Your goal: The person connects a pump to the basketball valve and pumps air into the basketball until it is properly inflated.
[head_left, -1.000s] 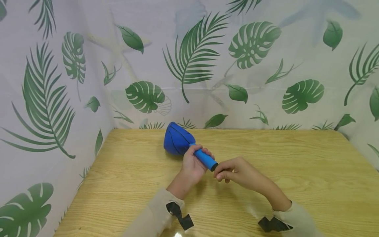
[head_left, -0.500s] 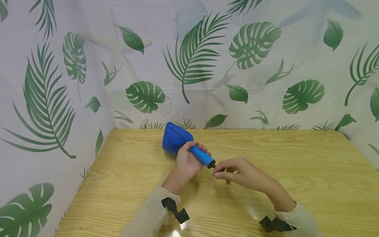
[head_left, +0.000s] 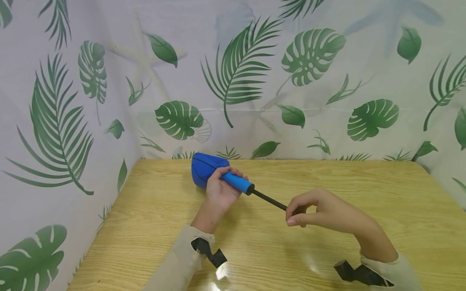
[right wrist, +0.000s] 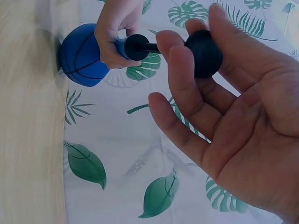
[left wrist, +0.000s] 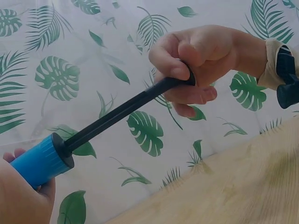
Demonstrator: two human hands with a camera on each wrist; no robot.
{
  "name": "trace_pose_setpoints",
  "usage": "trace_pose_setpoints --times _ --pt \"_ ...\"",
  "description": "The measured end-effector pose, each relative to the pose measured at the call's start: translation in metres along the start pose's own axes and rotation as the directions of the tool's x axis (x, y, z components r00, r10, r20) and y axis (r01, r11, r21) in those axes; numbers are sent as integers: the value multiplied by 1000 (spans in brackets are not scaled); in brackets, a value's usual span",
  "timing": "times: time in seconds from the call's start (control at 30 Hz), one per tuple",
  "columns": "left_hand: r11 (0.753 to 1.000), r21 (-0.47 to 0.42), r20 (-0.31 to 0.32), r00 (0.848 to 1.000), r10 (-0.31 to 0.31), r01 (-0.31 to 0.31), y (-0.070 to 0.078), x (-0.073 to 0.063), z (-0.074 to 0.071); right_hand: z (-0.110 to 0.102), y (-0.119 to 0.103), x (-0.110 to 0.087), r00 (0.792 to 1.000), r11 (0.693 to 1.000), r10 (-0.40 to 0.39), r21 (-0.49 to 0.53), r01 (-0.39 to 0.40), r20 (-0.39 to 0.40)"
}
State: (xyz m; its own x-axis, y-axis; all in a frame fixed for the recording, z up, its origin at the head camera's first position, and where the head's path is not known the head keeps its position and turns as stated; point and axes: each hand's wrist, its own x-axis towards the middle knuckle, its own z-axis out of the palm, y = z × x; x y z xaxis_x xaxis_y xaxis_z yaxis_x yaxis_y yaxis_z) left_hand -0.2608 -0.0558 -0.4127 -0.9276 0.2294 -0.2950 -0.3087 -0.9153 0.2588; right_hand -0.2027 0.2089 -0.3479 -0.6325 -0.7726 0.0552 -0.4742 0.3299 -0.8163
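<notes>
My left hand (head_left: 221,195) grips the light blue barrel (head_left: 237,182) of a hand pump, its thumb near the ball end. Against the far end of the barrel sits a dark blue ball (head_left: 204,169) with black seams, dented and soft-looking, resting on the table. A black plunger rod (head_left: 270,199) sticks well out of the barrel toward the right. At its end, my right hand (head_left: 325,209) pinches the black handle (right wrist: 206,54) between thumb and fingers. How the pump meets the ball is hidden behind the left hand.
The wood-grain table (head_left: 153,226) lies under both hands. A white cloth (head_left: 255,133) printed with green leaves hangs behind it and along the left side. Black straps (head_left: 364,275) with small devices sit at both sleeve cuffs.
The right hand has moved right, drawing the plunger rod out of the barrel from almost fully in. The left hand, pump and ball have shifted slightly left.
</notes>
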Motion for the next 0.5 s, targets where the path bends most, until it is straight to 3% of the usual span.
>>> trace_pose_setpoints --times 0.27,0.5 --pt "999 -27 8 1000 29 -29 -11 -1 0 11 8 7 993 994 -108 -9 108 -46" --pt "998 13 24 998 54 -55 -27 -2 -1 24 25 24 992 999 -20 -39 16 -122"
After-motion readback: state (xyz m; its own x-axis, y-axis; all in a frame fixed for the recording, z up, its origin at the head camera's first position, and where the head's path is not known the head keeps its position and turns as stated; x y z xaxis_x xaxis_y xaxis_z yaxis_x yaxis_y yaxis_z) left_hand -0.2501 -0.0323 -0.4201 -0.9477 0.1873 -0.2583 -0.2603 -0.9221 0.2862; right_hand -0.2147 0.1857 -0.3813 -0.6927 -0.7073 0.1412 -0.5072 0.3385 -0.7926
